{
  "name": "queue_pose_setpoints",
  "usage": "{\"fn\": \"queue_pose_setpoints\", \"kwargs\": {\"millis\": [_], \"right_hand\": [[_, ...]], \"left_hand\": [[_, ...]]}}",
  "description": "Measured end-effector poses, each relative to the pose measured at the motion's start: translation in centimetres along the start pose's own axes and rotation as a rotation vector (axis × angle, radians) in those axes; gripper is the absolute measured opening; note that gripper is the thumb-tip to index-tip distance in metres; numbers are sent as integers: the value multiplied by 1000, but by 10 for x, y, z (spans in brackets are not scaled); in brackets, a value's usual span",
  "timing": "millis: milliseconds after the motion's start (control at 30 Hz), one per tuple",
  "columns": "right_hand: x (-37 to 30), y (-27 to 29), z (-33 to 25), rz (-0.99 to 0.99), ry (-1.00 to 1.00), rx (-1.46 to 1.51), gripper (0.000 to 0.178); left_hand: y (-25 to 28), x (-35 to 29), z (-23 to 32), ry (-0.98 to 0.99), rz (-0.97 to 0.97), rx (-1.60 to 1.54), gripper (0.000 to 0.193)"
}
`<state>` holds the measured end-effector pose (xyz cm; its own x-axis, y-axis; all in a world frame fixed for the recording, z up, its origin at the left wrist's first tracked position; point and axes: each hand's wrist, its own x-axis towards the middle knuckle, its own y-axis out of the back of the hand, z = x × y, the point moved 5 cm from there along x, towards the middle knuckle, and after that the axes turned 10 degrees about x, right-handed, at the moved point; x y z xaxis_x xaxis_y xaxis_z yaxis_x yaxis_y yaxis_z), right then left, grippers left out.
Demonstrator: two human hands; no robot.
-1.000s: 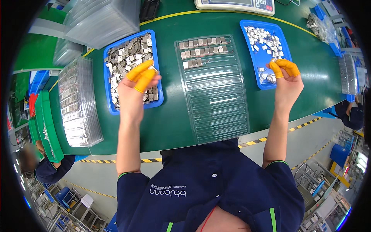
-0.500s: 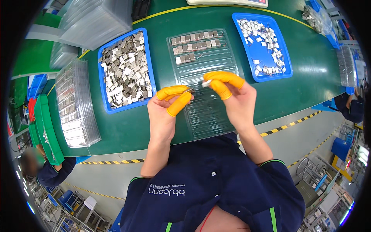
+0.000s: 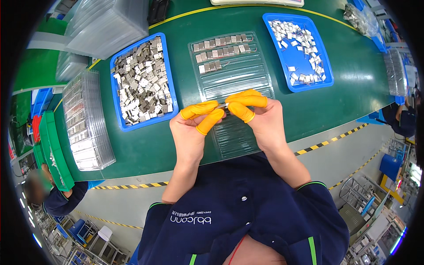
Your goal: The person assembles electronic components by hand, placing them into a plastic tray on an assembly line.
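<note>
My left hand (image 3: 190, 130) and my right hand (image 3: 261, 118), both with yellow finger cots, meet above the clear plastic tray (image 3: 234, 80). Pinched in the left fingertips is a small grey metal piece (image 3: 221, 106), largely covered by them. The right fingertips close on a small white piece (image 3: 227, 105) that touches or nearly touches the metal one; whether they are joined I cannot tell. Behind my hands, the tray's far slots hold rows of small grey and white blocks (image 3: 223, 42) with thin wires, and a shorter row (image 3: 210, 66) at the left.
To the left, a blue bin (image 3: 172, 88) is heaped with grey and white blocks. A second blue bin (image 3: 289, 55) at the right holds small white pieces with wires. Stacked clear trays (image 3: 88, 119) and a green bin (image 3: 55, 150) stand farther left, near another person (image 3: 66, 198).
My hands have come together. The right hand moved left and slightly nearer, bringing the white piece against or close to the grey piece in my left hand.
</note>
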<state>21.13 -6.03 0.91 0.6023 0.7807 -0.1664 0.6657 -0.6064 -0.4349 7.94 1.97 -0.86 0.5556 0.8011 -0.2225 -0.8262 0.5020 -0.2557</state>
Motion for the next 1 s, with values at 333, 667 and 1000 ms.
{"fn": "queue_pose_setpoints", "kwargs": {"millis": [333, 667, 1000], "right_hand": [[-4, 2, 20, -251, -571, 268, 32], [-3, 0, 13, -124, -332, 184, 18], [69, 7, -21, -59, 668, -1026, 16]], "left_hand": [[-6, -6, -9, 150, -151, -136, 20], [-3, -1, -9, 119, -70, -86, 20], [-6, -7, 8, -463, 60, 931, 29]]}}
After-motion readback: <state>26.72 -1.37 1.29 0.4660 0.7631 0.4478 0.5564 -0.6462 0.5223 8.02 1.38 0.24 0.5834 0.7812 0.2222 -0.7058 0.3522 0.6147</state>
